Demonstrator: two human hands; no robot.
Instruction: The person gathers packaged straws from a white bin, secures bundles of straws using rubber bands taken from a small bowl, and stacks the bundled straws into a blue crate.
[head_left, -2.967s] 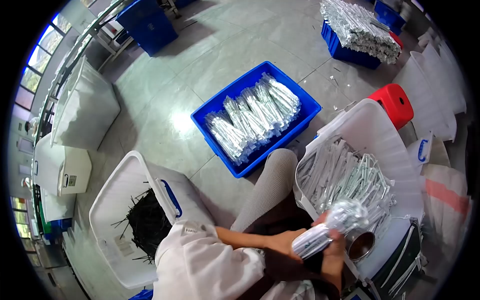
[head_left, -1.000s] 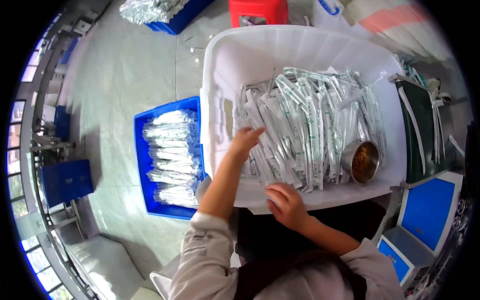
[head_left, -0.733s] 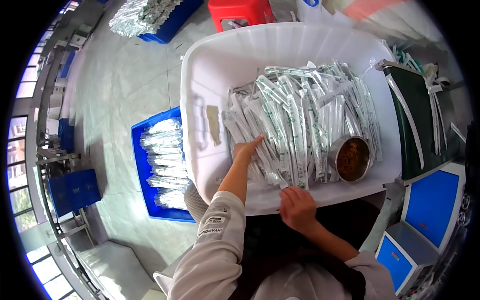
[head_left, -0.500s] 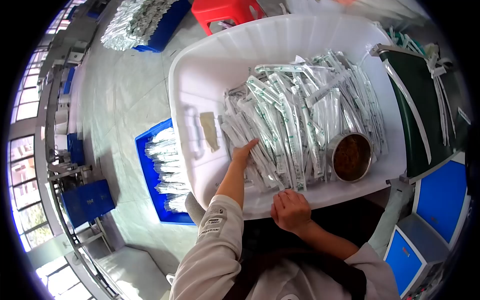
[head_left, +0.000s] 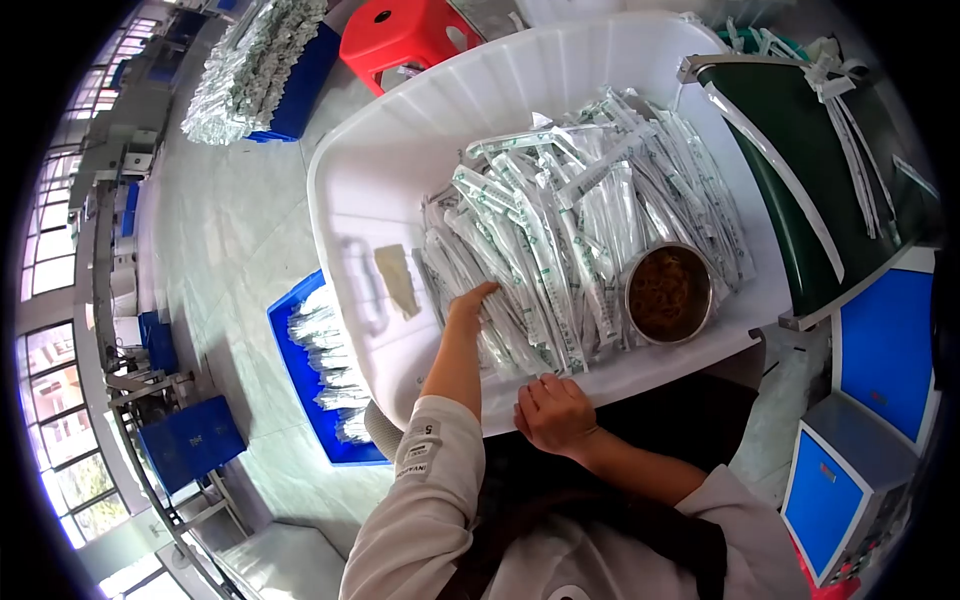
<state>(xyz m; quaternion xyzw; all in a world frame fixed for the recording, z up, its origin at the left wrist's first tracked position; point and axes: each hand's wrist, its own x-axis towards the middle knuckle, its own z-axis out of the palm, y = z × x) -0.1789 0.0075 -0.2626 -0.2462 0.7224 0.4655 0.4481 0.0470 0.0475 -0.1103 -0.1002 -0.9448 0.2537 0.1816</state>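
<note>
A large white plastic tub (head_left: 340, 190) holds a heap of long, clear-wrapped packets with green print (head_left: 540, 230). My left hand (head_left: 468, 303) reaches into the near left of the heap. Its thumb lies over the packets and the other fingers are mostly hidden; it appears closed around some of them. Close to the tub's near rim is my right hand (head_left: 555, 412), fingers curled in. Whatever it may hold is hidden. A round metal bowl (head_left: 711, 290) of brown, loop-like bands (head_left: 668, 292) sits on the packets at the right.
A pale yellowish strip (head_left: 397, 281) lies at the tub's left inner side. Blue crates (head_left: 300, 410) of wrapped packets stand on the floor. A red stool (head_left: 395, 35) is behind the tub. On the right are a dark green belt (head_left: 770, 190) and blue-fronted cabinets (head_left: 885, 340).
The head view has shifted, so the tub, packets and bowl appear farther left. Both hands keep nearly the same places and poses relative to the tub.
</note>
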